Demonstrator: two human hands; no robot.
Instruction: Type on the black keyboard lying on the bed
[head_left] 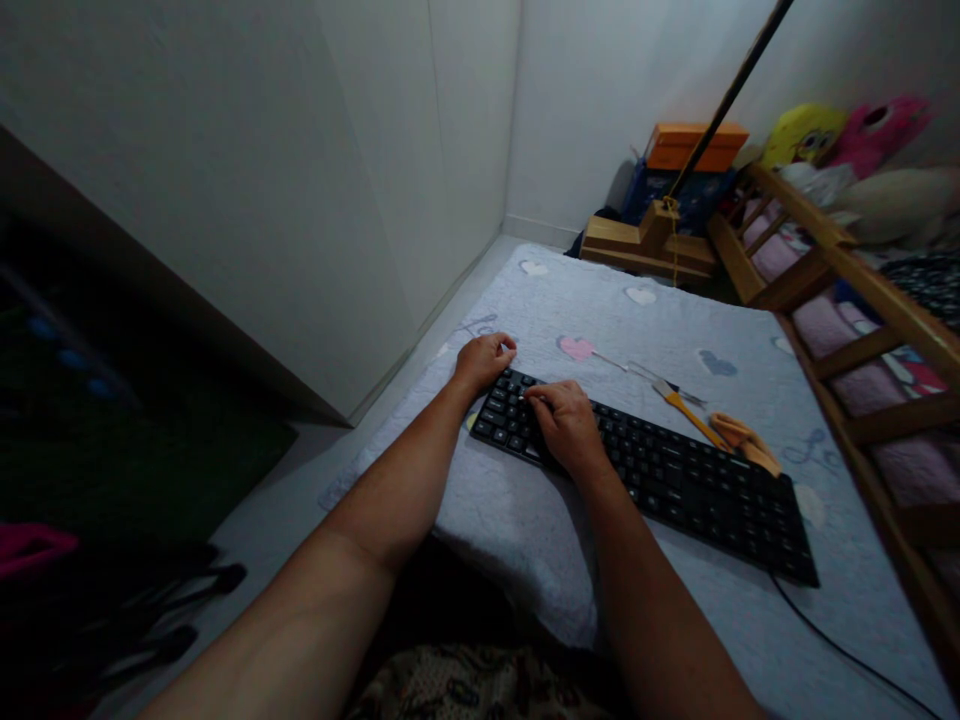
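A black keyboard lies at a slant on the bedspread-like cloth. My left hand rests by its far left corner with the fingers curled in; whether anything is between them is hidden. Over the left part of the keys, my right hand is closed in a pinch. A small pale tip shows at its fingertips, down against the keys, too small to name. Beyond the keyboard lie a brush with a yellow handle, a folded orange-brown cloth and some thin metal tools.
A pale cabinet stands close on the left. A wooden rail runs along the right, with plush toys behind it. At the back are an orange box and a wooden base with a dark pole. The keyboard's cable trails front right.
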